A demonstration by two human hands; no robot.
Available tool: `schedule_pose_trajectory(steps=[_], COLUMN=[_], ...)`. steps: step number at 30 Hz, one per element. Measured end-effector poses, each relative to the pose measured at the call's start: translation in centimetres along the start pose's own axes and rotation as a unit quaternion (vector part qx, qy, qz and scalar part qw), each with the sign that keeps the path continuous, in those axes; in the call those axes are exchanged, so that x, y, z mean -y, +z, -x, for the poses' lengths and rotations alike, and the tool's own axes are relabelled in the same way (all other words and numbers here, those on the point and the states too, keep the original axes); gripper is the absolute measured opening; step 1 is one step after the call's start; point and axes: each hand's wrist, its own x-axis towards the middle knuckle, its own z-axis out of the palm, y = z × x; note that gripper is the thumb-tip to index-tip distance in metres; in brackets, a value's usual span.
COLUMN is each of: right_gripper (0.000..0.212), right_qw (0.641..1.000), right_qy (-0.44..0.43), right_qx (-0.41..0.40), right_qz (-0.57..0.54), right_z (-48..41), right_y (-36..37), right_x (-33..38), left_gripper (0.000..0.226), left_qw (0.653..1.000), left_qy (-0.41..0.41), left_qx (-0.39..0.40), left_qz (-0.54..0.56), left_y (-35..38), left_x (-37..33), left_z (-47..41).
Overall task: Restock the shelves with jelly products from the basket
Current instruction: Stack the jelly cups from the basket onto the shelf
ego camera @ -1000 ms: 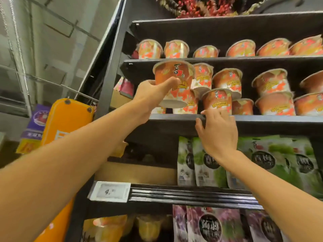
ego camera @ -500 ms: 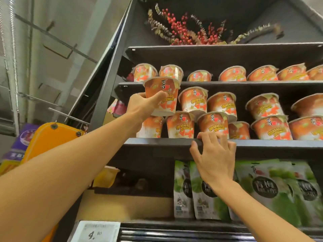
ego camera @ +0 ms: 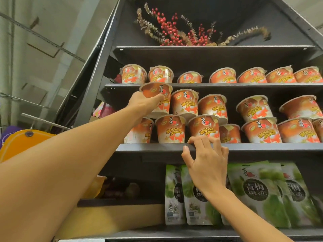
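My left hand (ego camera: 143, 103) grips an orange jelly cup (ego camera: 158, 98) and holds it at the left end of the upper layer of cups on the middle shelf (ego camera: 157, 148). That cup sits over the lower-row cups (ego camera: 170, 129) and beside a stacked cup (ego camera: 184, 103). My right hand (ego camera: 206, 162) rests on the front edge of the same shelf, fingers curled over the lip, thumb underneath. More orange cups (ego camera: 253, 75) line the shelf above. The basket is only partly seen as an orange shape (ego camera: 21, 144) at the left.
Green jelly pouches (ego camera: 255, 191) hang below the middle shelf. Dried red berry branches (ego camera: 174, 32) lie on the top shelf. A dark metal upright (ego camera: 97, 70) frames the rack's left side. A yellow container (ego camera: 94, 187) sits in the dim lower left bay.
The view has tilted upward, showing the top shelf. My left hand has carried the cup deeper onto the upper layer of cups. My right hand has stayed on the shelf edge.
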Motion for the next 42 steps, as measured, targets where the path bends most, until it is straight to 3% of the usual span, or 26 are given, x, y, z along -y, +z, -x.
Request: schedule_pose_trajectory(steps=[9,14,18,23,28,31,37,42], right_gripper=[0.044,0.043,0.042,0.043,0.043,0.043,0.037,0.025], right_qw=[1.0,1.0,1.0,1.0,1.0,1.0,0.991,0.951], right_qy=[-0.006,-0.003,-0.009,-0.01,-0.016,-0.013,0.027,0.111], right_qx=[-0.001,-0.007,-0.006,-0.007,-0.003,0.017,0.118,0.179], right_qz=[0.0,-0.01,-0.01,-0.01,-0.003,0.004,-0.049,-0.227], right_z=[0.2,0.3,0.3,0.2,0.3,0.5,-0.2,2.0], right_y=[0.2,0.3,0.4,0.5,0.4,0.1,-2.0,-7.1], right_x=[-0.3,-0.2,-0.3,-0.3,-0.2,0.1,0.6,0.2], left_gripper=[0.076,0.079,0.068,0.072,0.057,0.041,0.014,0.005], left_qw=[0.994,0.961,0.97,0.972,0.957,0.946,0.955,0.982], left_qy=[-0.012,0.011,0.021,0.028,0.112,0.19,0.283,0.188], left_qx=[0.039,0.026,0.039,0.027,-0.125,-0.16,-0.087,-0.013], left_qz=[-0.104,-0.274,-0.238,-0.233,-0.237,-0.209,-0.034,0.022], left_y=[0.2,-0.1,-0.6,-1.0,-0.6,-0.2,0.5,1.1], left_x=[0.2,0.6,1.7,2.4,3.0,4.0,5.6,9.1], left_z=[-1.5,-1.6,-2.0,-1.6,1.4,4.6,13.0,22.7])
